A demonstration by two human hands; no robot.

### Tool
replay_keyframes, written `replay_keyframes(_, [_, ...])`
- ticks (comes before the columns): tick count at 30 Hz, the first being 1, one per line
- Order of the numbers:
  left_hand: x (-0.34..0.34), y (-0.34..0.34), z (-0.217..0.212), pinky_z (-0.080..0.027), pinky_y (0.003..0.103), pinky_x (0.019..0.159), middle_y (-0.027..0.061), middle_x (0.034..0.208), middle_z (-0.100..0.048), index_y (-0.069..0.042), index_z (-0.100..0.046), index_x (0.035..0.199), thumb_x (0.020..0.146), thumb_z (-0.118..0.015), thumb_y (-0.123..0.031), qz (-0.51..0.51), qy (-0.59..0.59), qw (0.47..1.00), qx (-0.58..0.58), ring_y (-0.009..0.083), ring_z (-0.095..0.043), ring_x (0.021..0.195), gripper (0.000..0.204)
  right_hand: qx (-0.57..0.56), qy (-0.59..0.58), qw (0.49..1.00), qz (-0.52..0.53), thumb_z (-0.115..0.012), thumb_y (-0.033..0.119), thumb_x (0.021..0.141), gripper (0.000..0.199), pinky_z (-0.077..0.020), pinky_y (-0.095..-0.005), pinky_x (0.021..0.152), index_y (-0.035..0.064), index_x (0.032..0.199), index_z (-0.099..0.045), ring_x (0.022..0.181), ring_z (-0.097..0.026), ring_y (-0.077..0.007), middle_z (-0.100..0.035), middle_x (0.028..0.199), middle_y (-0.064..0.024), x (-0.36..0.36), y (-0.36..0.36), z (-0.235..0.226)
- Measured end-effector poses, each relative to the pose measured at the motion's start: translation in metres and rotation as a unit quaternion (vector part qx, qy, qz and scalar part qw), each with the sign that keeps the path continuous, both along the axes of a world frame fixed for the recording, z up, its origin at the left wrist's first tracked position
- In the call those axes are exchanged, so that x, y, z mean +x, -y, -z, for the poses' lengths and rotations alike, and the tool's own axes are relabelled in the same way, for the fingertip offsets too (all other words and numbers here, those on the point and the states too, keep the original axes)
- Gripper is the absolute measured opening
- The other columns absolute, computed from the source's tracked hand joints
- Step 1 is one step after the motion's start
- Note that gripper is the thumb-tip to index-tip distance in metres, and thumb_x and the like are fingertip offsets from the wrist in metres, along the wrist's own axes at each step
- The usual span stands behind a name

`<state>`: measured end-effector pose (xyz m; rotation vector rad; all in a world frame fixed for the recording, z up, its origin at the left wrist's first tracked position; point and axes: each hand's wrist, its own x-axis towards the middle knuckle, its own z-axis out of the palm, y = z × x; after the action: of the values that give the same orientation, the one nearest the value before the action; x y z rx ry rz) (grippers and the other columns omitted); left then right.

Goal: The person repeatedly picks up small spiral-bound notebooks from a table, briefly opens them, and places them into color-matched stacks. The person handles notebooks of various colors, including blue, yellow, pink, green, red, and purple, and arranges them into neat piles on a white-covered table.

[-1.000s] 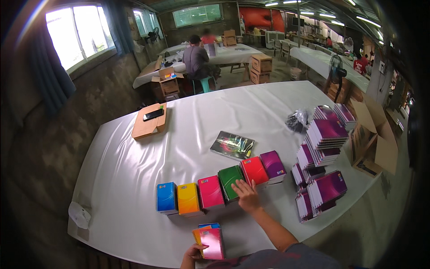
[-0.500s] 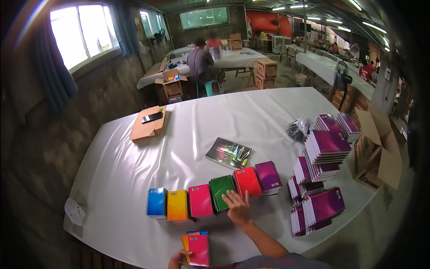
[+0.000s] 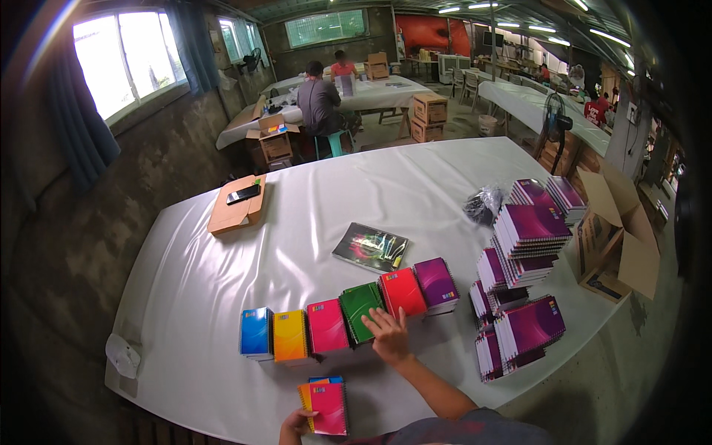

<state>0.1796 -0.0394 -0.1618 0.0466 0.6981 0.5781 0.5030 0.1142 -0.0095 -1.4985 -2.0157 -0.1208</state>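
In my left hand point(image 3: 298, 423), near the table's front edge, is a small set of spiral notebooks: a pink notebook point(image 3: 328, 410) on top, with yellow and blue covers peeking out beneath. My right hand point(image 3: 390, 335) lies with fingers spread over the lower right part of a green notebook point(image 3: 359, 308). This tops one of several stacks in a curved row. To its left are pink point(image 3: 327, 326), yellow point(image 3: 289, 335) and blue point(image 3: 256, 331) stacks; to its right are red point(image 3: 403, 291) and purple point(image 3: 436, 282) stacks.
Taller piles of purple notebooks point(image 3: 532, 326) stand at the table's right, beside an open cardboard box point(image 3: 619, 245). A dark, shiny flat package point(image 3: 371, 247) lies beyond the row. A phone point(image 3: 243, 194) rests on flattened cardboard point(image 3: 222, 215). Two people sit at a farther table.
The whole view has shifted slightly. My right fingers have spread a little more over the green notebook. My left hand keeps its hold on the small set.
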Motion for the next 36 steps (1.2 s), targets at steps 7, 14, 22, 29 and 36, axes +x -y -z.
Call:
replay_keyframes(7, [0.013,-0.004,-0.041,-0.045,0.044,0.088,0.0116,0.108,-0.061,0.000,-0.051,0.117,0.075,-0.061,-0.004,-0.018,-0.005,0.999,0.037,0.0258,-0.060,0.097,0.043,-0.037,0.044,0.998,-0.023,-0.053,0.005,0.077,0.043,-0.0234,-0.0554,0.103,0.0164,0.119,-0.055,0.117,-0.048,-0.0192,-0.053,0.125,-0.0061,0.006,0.003,-0.009])
replay_keyframes(14, [0.017,-0.005,-0.056,-0.046,0.046,0.087,0.0120,0.107,-0.061,-0.001,-0.051,0.116,0.075,-0.061,-0.004,-0.012,-0.001,1.000,0.018,0.0269,-0.060,0.096,0.042,-0.128,0.106,0.981,-0.100,-0.054,0.008,0.079,0.045,-0.0310,-0.0491,0.100,0.0107,0.124,-0.049,0.121,-0.044,-0.0242,-0.046,0.130,-0.0128,0.014,-0.004,-0.029])
replay_keyframes(22, [0.014,-0.002,-0.047,-0.047,0.046,0.086,0.0120,0.105,-0.061,-0.001,-0.051,0.116,0.074,-0.063,-0.005,-0.023,-0.022,0.999,0.007,0.0273,-0.061,0.095,0.044,-0.152,0.114,0.974,-0.120,-0.056,0.014,0.080,0.051,-0.0360,-0.0406,0.095,0.0112,0.129,-0.043,0.120,-0.044,-0.0254,-0.045,0.131,-0.0127,0.020,-0.012,-0.025])
replay_keyframes(29, [0.021,-0.005,-0.056,-0.046,0.045,0.087,0.0106,0.106,-0.062,-0.001,-0.052,0.115,0.073,-0.064,-0.005,-0.023,-0.056,0.998,0.034,0.0262,-0.060,0.096,0.044,-0.135,0.056,0.981,-0.127,-0.053,0.014,0.082,0.049,-0.0350,-0.0409,0.097,0.0110,0.130,-0.043,0.120,-0.045,-0.0250,-0.045,0.131,-0.0130,0.024,-0.011,-0.023])
replay_keyframes(36, [0.051,0.001,-0.072,-0.044,0.044,0.090,0.0089,0.110,-0.059,-0.003,-0.049,0.118,0.077,-0.063,-0.008,-0.071,-0.049,0.988,0.131,0.0253,-0.058,0.100,0.044,0.026,-0.052,0.991,-0.123,-0.051,0.011,0.083,0.042,-0.0304,-0.0441,0.102,0.0109,0.125,-0.049,0.122,-0.043,-0.0240,-0.050,0.128,-0.0103,0.016,0.011,-0.041])
